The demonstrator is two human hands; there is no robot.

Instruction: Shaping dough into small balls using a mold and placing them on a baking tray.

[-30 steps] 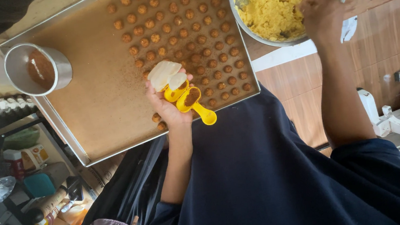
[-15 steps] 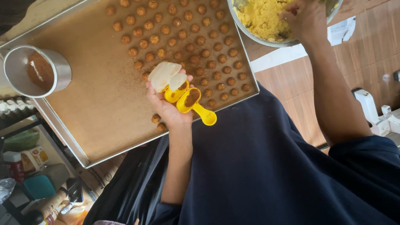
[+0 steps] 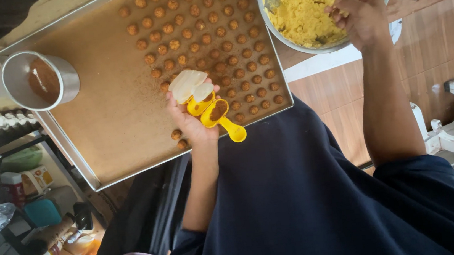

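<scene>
Right hand (image 3: 357, 12) in dough bowl (image 3: 284, 33), fingers curled on dough (image 3: 303, 1); left hand (image 3: 192, 117) grips yellow scoop (image 3: 217, 114) over tray (image 3: 105, 128), handle toward body

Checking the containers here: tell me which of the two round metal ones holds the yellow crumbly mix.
The large metal bowl at the tray's far right corner, where the right hand reaches in. The small metal cup on the tray holds brown powder.

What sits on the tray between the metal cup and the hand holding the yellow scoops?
In the head view, only bare brown tray lies between the metal cup and the left hand; the dough balls start beyond.
</scene>
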